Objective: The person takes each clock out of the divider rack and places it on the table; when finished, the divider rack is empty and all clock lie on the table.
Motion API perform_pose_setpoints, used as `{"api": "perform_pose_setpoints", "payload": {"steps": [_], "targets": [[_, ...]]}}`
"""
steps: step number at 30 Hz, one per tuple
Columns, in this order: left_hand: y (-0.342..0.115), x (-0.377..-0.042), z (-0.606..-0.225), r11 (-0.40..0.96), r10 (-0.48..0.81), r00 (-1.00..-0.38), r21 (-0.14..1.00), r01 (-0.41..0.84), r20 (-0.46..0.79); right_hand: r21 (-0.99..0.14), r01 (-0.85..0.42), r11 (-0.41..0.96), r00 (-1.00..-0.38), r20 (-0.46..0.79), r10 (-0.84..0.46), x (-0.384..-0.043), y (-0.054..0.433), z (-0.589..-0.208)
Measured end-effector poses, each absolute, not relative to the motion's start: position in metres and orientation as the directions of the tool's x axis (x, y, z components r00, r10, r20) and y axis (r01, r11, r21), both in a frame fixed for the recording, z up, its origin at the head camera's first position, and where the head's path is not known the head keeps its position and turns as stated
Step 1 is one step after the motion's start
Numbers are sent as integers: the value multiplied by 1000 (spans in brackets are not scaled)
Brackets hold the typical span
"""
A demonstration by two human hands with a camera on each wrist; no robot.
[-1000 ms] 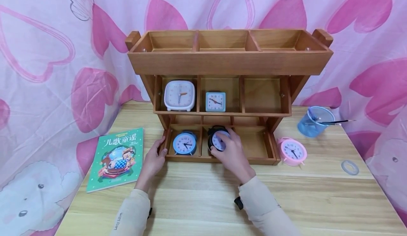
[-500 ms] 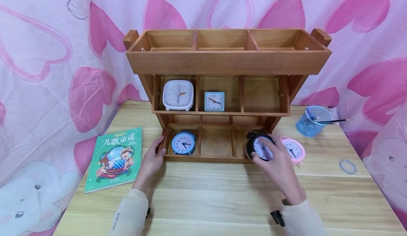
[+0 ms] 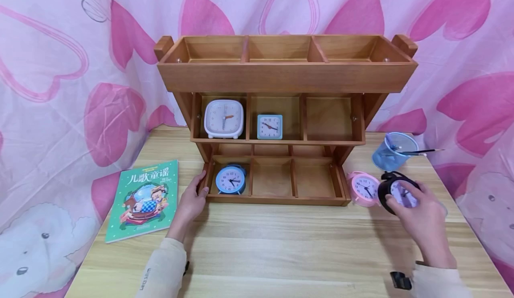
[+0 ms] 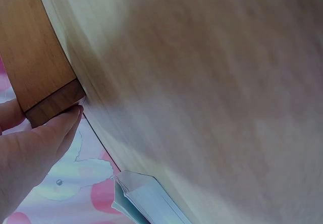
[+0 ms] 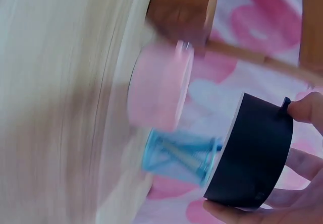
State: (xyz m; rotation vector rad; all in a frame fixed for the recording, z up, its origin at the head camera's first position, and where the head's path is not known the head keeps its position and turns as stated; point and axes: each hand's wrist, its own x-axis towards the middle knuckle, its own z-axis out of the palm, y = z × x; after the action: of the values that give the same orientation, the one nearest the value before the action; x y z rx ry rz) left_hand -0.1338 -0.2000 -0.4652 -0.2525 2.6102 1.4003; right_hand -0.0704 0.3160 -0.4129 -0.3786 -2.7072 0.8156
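My right hand (image 3: 425,220) grips a round black alarm clock (image 3: 387,192) above the table, right of the pink alarm clock (image 3: 354,190). In the right wrist view the fingers go round the black clock's drum (image 5: 252,153). My left hand (image 3: 192,205) holds the lower left corner of a tiered wooden shelf (image 3: 287,78), thumb and fingers on either side in the left wrist view. A round blue alarm clock (image 3: 230,180) stands in the bottom left compartment. On the middle tier are a white clock (image 3: 223,118) and a small square light-blue clock (image 3: 270,126).
A green book (image 3: 142,200) lies left of the shelf. At the back right stands a blue mesh pen cup (image 3: 395,151) with pens sticking out. The clear ring seen earlier is mostly hidden behind the right hand. A pink-patterned curtain (image 3: 257,3) surrounds the table (image 3: 281,249).
My right hand has lifted the black alarm clock out of the bottom middle compartment and carried it right, past the pink clock. My left hand has stayed on the shelf.
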Motion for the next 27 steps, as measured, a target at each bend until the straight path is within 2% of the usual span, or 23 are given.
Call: {"api": "perform_pose_setpoints", "payload": {"steps": [4, 20, 27], "targets": [[-201, -133, -465, 551, -70, -976, 807, -212, -209, -569, 209, 795, -926, 145, 347, -77, 338, -419], [-202, -132, -467, 553, -63, -975, 806, -212, -213, -514, 244, 822, -967, -69, 244, -104, 381, -455], [-203, -132, -466, 554, -61, -974, 805, -214, -218, -500, 219, 838, -974, -58, 220, -111, 384, -464]]}}
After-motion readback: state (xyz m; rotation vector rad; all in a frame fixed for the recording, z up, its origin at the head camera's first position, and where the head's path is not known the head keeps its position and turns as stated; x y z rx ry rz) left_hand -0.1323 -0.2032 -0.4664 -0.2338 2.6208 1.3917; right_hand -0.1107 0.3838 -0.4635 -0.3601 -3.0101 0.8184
